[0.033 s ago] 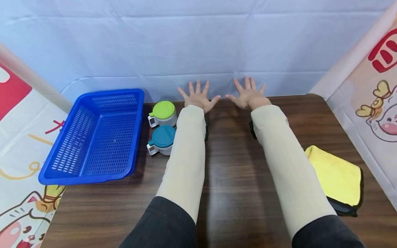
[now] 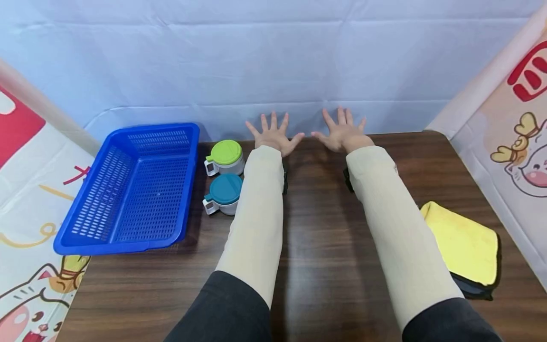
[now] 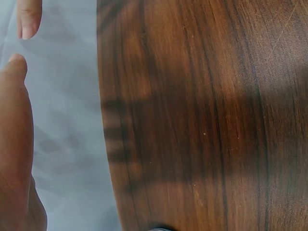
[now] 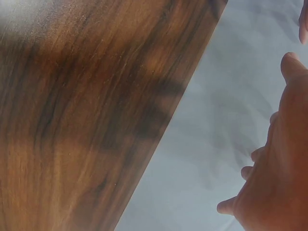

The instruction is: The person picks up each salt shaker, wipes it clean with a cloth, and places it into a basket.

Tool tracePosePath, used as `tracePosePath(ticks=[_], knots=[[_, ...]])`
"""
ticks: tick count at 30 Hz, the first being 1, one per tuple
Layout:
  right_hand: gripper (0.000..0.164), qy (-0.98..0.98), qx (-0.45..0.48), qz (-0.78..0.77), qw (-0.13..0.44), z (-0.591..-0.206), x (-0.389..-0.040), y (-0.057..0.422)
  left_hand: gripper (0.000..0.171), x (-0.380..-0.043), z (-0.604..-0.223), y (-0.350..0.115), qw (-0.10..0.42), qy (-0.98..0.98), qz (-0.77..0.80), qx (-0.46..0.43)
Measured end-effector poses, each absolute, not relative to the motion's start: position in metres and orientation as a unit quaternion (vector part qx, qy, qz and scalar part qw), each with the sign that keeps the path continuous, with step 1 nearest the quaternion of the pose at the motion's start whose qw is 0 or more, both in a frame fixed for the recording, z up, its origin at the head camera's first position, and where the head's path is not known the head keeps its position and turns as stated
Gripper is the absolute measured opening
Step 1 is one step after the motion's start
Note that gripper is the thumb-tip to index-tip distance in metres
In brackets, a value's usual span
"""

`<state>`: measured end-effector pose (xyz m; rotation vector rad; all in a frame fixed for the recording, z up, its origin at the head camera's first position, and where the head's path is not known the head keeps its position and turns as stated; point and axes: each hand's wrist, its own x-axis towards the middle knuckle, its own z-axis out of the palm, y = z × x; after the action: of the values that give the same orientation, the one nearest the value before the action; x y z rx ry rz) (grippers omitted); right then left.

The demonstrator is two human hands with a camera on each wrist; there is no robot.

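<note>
we see a brown table (image 2: 316, 256), a blue basket (image 2: 149, 199) at left, a yellow cloth (image 2: 467, 244) at right. the left hand (image 2: 275, 137) and right hand (image 2: 343, 135) spread straight fingers at the far edge. a green-lidded jar (image 2: 226, 156) stands between basket and left hand, a teal-lidded jar (image 2: 224, 192) just nearer us.

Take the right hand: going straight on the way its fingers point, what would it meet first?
Most likely the pale cloth backdrop behind the table; nothing else shows ahead of the right hand. Any remaining gap is hard to judge.

A table (image 2: 316, 247) bears a blue basket (image 2: 124, 247), green-lidded jar (image 2: 226, 153), teal-lidded jar (image 2: 225, 189) and yellow cloth (image 2: 466, 247).
</note>
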<state>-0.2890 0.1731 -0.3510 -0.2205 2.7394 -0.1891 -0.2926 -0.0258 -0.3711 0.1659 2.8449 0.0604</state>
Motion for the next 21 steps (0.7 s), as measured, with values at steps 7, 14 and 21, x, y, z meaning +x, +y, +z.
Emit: tracePosePath(ticks=[7,14,21], knots=[[0.087,0.974,-0.075,-0.070,0.201,-0.3527,-0.2881,0.1744,0.081,-0.2935,-0.3702,-0.0247,0.146,0.987,0.024,0.059],[0.087,0.975,-0.073,-0.069,0.200,-0.3516,-0.2885,0.1750,0.081,-0.2945,-0.3693,-0.0223,0.141,0.988,0.024,0.058],[0.087,0.974,-0.074,-0.070,0.200,-0.3531,-0.2895,0.1743,0.081,-0.2960,-0.3717,-0.0220,0.145,0.987,0.019,0.061]])
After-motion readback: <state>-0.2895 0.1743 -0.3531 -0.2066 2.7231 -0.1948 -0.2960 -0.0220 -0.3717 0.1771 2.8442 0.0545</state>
